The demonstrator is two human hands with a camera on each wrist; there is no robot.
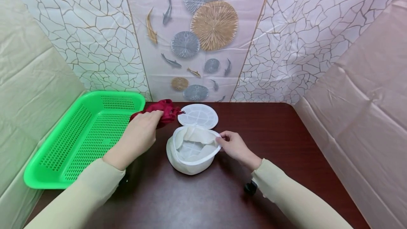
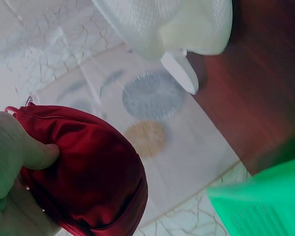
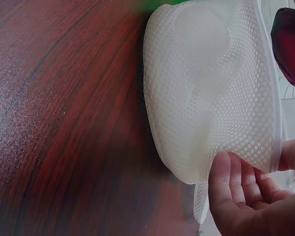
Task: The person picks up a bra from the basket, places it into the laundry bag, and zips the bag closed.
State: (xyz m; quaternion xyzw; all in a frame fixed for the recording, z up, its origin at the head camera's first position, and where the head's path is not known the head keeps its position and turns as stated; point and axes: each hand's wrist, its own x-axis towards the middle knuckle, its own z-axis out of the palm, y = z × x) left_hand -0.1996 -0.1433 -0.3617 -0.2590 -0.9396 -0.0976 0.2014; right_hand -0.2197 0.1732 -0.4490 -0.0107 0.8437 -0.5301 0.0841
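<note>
In the head view, a white mesh laundry bag (image 1: 190,167) stands upright on the table, its round lid (image 1: 198,116) flipped open toward the back wall. With thumb and fingers, my right hand (image 1: 235,147) pinches the bag's right rim; in the right wrist view, fingers (image 3: 236,184) lie against the mesh. My left hand (image 1: 140,130) grips a folded red bra (image 1: 166,110), held up to the left of the lid, between bag and basket. The left wrist view shows the smooth, rounded cup of the bra (image 2: 88,167) under the thumb. Part of the bra is hidden by the hand.
On the left stands a green plastic basket (image 1: 63,179) with perforated walls. The dark reddish-brown table (image 1: 270,126) runs back to a patterned wall covering (image 1: 213,77). Pale cloth-like panels (image 1: 359,109) close off both sides.
</note>
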